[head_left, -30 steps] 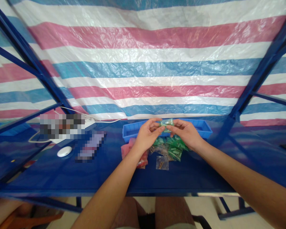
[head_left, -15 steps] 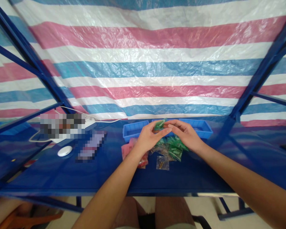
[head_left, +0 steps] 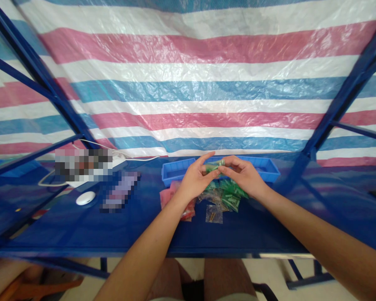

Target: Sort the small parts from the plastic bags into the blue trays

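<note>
Between my two hands is a small green plastic bag (head_left: 212, 168), held above the piles on the table. My left hand (head_left: 196, 177) grips its left part, with the index finger stretched up and away. My right hand (head_left: 242, 173) pinches the bag's right end between thumb and fingers. Below the hands lie a heap of green bags (head_left: 231, 195) and some clear bags (head_left: 211, 195). A single clear bag with brass-coloured pieces (head_left: 213, 214) sits nearer the front. Pink bags (head_left: 168, 195) lie beneath my left wrist. What the held bag contains is too small to make out.
Blue trays (head_left: 175, 172) stand in a row behind the hands, partly hidden by them. On the left are a white oval object (head_left: 85, 198), a blurred-out flat item (head_left: 120, 192) and white cables (head_left: 144, 159). Blue frame posts (head_left: 335, 98) rise at both sides before a striped sheet.
The green bag has turned and come lower between my hands. My left index finger has lifted off, and my right fingers have closed on the bag's right end.
</note>
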`<act>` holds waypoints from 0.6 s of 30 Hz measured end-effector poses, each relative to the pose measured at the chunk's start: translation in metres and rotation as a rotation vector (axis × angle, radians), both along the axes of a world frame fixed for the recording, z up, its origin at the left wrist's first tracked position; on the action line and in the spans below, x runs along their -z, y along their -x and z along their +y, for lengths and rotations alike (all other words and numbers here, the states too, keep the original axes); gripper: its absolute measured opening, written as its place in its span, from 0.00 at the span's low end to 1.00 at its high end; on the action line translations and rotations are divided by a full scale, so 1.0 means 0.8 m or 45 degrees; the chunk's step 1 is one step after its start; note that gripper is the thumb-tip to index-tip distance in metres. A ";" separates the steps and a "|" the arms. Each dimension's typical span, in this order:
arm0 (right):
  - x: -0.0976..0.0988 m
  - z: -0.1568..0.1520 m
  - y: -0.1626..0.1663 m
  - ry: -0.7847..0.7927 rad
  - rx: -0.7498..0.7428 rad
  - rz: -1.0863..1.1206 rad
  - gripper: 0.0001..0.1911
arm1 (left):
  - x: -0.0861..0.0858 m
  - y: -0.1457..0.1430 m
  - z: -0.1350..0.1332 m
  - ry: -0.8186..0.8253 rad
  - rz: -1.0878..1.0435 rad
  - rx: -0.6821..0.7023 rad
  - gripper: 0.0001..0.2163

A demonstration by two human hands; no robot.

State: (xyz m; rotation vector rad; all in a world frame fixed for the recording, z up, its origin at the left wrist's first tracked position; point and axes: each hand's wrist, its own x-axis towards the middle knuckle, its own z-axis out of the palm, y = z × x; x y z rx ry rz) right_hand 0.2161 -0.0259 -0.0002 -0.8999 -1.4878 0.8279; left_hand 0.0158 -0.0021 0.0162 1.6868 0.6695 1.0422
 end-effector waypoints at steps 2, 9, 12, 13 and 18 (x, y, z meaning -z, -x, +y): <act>0.002 0.001 0.001 -0.011 0.020 0.005 0.18 | 0.003 -0.001 0.003 0.009 -0.036 -0.015 0.34; -0.003 0.005 -0.006 0.084 0.233 0.258 0.20 | 0.011 0.000 0.013 -0.206 0.032 -0.309 0.18; -0.004 0.005 -0.006 0.094 0.228 0.262 0.22 | 0.008 -0.002 0.005 -0.244 0.034 -0.225 0.18; -0.004 0.004 -0.005 0.093 0.187 0.246 0.21 | 0.007 -0.003 0.003 -0.246 0.024 -0.178 0.20; -0.010 -0.007 0.006 0.094 -0.015 0.153 0.18 | 0.007 -0.001 0.002 -0.269 0.070 -0.140 0.19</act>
